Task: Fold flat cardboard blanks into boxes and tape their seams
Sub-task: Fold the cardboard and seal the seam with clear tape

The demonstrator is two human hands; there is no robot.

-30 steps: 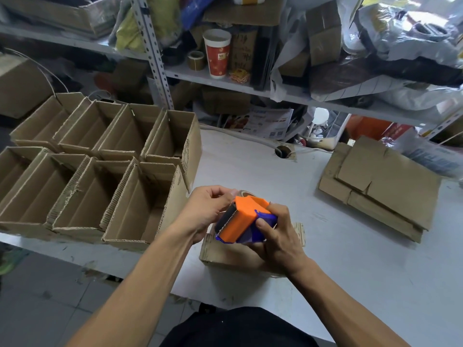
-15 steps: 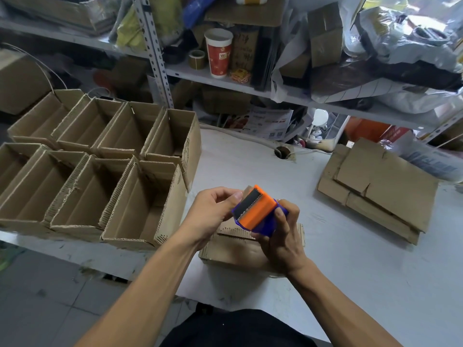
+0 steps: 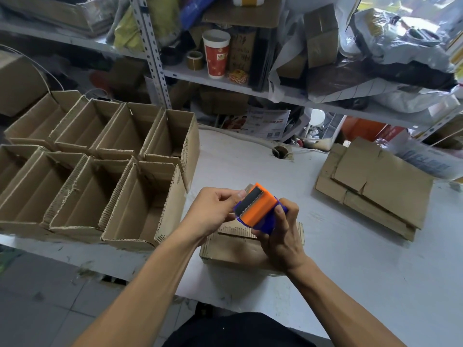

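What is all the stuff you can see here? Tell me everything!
open boxes: eight in view, brown, two rows on the table's left
closed box: one, brown, near table edge, under the hands
flat blanks: a stack, brown, table's right
tape dispenser: one, orange and blue, held above the closed box
table: one, white
paper cup: one, red and white, on the shelf
small tape roll: one, tan, left of the cup
shelf: grey metal, behind the table, crowded with bags and cartons
left hand: one, fingers pinching at the dispenser's left end
right hand: one, gripping the dispenser
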